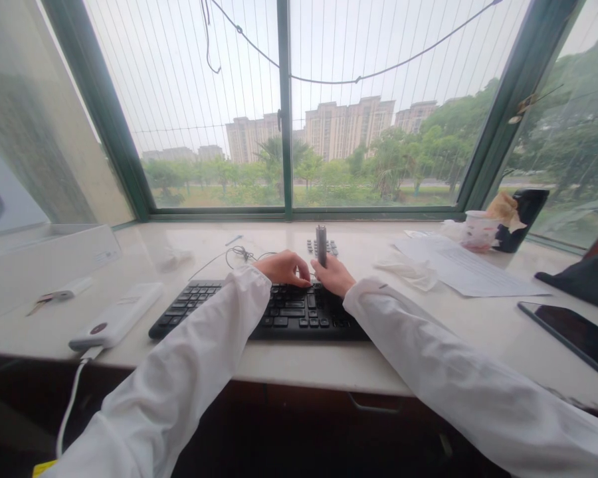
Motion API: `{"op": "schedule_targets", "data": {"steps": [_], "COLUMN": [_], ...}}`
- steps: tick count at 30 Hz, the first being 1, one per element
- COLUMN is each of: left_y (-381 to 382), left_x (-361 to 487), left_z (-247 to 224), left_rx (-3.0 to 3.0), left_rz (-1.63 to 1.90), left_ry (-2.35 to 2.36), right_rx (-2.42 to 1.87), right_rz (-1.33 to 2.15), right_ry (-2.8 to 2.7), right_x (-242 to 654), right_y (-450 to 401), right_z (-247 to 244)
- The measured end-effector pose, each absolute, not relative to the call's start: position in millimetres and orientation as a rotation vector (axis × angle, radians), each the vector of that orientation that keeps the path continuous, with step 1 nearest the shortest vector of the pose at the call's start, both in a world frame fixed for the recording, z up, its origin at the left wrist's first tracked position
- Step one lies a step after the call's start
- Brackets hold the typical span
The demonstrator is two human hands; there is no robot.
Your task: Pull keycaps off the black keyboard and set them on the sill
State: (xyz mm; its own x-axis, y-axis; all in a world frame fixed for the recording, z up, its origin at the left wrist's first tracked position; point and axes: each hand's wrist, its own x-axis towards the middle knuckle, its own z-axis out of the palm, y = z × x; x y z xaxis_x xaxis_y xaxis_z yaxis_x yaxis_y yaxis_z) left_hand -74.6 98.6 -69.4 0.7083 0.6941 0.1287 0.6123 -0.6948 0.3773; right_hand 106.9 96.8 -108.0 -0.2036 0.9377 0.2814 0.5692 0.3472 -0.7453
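Note:
A black keyboard (292, 322) lies on the white sill-like desk, partly covered by my sleeves and hands. My left hand (286, 267) is over its back edge with fingers curled down and pressed together near the keys; anything between the fingertips is too small to make out. Beside it, my right hand (333, 273) grips a dark grey, narrow upright tool (321, 245), whose top end points up. Behind that tool sit several small grey keycaps (332, 247) in rows on the desk.
A thin cable (242, 253) coils behind the keyboard. At left are a white power bank (119, 315), keys (42, 303) and a clear box (44, 265). Papers (471, 269), a tissue (411, 271), a cup (478, 232) and a phone (573, 332) lie right.

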Motion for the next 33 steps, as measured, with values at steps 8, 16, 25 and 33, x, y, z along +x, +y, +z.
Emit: {"op": "schedule_targets", "data": {"steps": [8,16,25,33], "left_y": [100.4,102.9,97.6,92.6], "left_x": [-75.8,-75.3,-75.3,-69.4], "left_z": [-69.6,-73.5,-68.6,-66.1], "left_rx": [2.629,2.663,2.651,2.699], "left_rz": [0.311,0.374,0.393,0.811], "left_ry": [1.067,1.026,1.043,0.95], "right_rx": [-1.034,-0.989,-1.056,-1.219], "right_rz": [0.342,0.323,0.177,0.733], "right_ry": [-2.124,-2.183,-1.941,-1.854], "right_x": [111.6,114.4,103.1,131.4], "right_y": [88.1,78.8,68.9,85.6], "right_z": [-109.6,-103.8,-88.3,-81.8]}}
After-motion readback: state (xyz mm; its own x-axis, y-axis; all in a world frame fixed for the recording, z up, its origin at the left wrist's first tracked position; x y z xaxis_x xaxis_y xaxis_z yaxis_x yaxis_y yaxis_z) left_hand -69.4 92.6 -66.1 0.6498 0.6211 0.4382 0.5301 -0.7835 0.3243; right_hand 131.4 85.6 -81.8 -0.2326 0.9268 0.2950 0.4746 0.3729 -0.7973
